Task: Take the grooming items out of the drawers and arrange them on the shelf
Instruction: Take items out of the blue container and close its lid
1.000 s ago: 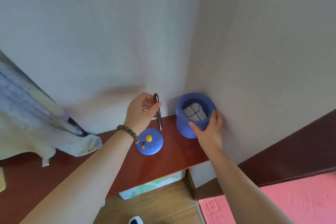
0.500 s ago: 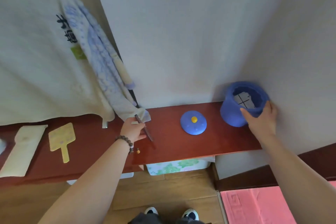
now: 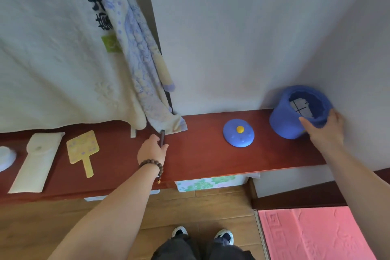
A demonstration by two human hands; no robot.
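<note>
A long red-brown shelf (image 3: pixel 202 154) runs along the wall. My left hand (image 3: pixel 151 151) holds a thin dark pen-like stick (image 3: pixel 162 137) low over the shelf's middle, just below the hanging towel's corner. My right hand (image 3: pixel 324 131) grips the rim of a blue round container (image 3: pixel 283 122) standing in the shelf's right corner, open, with white dividers inside. Its blue lid (image 3: pixel 238 133) with a yellow knob lies on the shelf between my hands. A yellow hand mirror (image 3: pixel 82 147) and a cream pouch (image 3: pixel 37 160) lie on the left part.
A patterned blue-white towel (image 3: pixel 143 65) and a white cloth (image 3: pixel 52 59) hang down to the shelf. A white round object (image 3: pixel 5 157) sits at the left edge. A floral box (image 3: pixel 211 182) is under the shelf. A pink mat (image 3: pixel 312 234) lies on the wooden floor by my shoes.
My left hand carried the dark stick leftward away from the blue container and lowered it to the shelf's middle. The view swung left. My right hand stayed on the container.
</note>
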